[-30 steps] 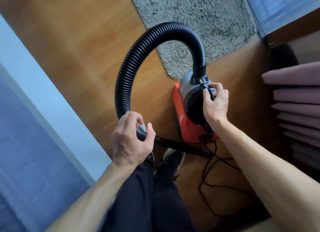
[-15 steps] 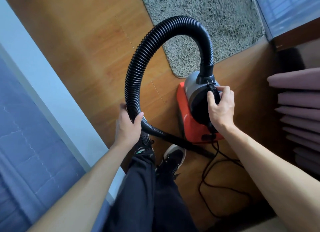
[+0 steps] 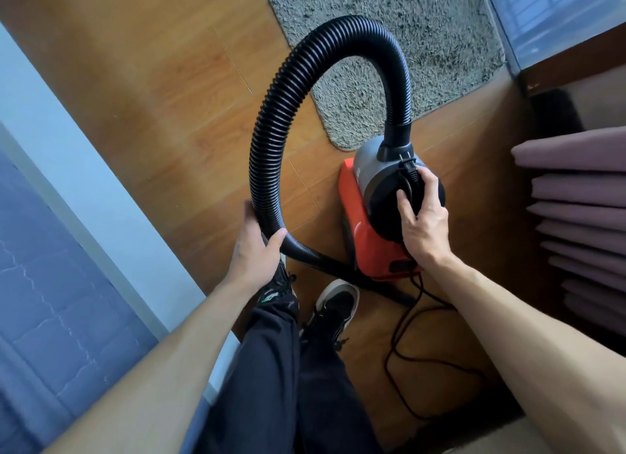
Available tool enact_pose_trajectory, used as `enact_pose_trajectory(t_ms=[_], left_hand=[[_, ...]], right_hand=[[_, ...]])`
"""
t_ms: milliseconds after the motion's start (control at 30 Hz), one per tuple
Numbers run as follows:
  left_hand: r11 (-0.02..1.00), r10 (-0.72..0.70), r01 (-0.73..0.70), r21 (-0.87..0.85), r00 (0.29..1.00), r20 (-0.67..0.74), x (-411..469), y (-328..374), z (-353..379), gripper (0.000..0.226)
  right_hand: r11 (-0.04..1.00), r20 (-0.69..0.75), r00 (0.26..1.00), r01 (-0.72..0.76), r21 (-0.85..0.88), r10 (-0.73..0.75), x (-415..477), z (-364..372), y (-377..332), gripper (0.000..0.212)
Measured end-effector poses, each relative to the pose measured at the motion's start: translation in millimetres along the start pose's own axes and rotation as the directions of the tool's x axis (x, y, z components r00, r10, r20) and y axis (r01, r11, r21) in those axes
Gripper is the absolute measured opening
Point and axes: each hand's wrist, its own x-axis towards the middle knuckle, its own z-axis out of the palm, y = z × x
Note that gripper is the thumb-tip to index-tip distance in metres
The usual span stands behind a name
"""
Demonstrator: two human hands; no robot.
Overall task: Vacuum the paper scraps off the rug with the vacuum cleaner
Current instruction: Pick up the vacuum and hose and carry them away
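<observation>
Left hand (image 3: 252, 253) moved up black hose (image 3: 271, 121), gripping it, right hand (image 3: 423, 223) clasping vacuum cleaner (image 3: 360, 223), body marking unreadable.

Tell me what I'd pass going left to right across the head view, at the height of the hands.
Bed → left hand → vacuum → purple stack.

Head view, looking down. The left hand (image 3: 252, 250) grips the ribbed black hose (image 3: 271, 128) at its lower bend. The right hand (image 3: 423, 230) grips the handle atop the orange-and-grey vacuum cleaner (image 3: 355, 203), which stands on the wooden floor (image 3: 169, 81) just beside a corner of the grey rug (image 3: 389, 10). A black cord (image 3: 389, 355) trails across the floor.
</observation>
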Motion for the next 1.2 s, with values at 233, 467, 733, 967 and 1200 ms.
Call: enact_pose_trajectory(t_ms=[233, 467, 733, 967, 1200], left_hand=[[0.998, 0.026, -0.029, -0.055, 0.999, -0.04, 2, 36, -34, 0.035], [0.976, 0.131, -0.157, -0.148, 0.977, -0.171, 2, 112, -101, 0.027], [0.922, 0.368, -0.384, -0.034, 0.903, -0.224, -27, 255, -232, 0.031], [0.883, 0.378, -0.457, -0.113, 0.831, -0.407, -83, 382, -354, 0.02], [0.837, 0.293, -0.518, -0.178, 0.698, -0.653, -150, 484, -467, 0.025]], right_hand=[[0.998, -0.054, 0.999, 0.002, -0.068, -0.006, 2, -9, -36, 0.041], [0.996, -0.102, 0.992, 0.068, -0.053, -0.073, 8, -55, -126, 0.036], [0.981, -0.229, 0.954, 0.194, -0.017, -0.193, -13, -137, -303, 0.036], [0.92, -0.349, 0.865, 0.391, 0.016, -0.361, -42, -227, -491, 0.029], [0.834, -0.428, 0.747, 0.551, -0.03, -0.509, -85, -305, -665, 0.029]])
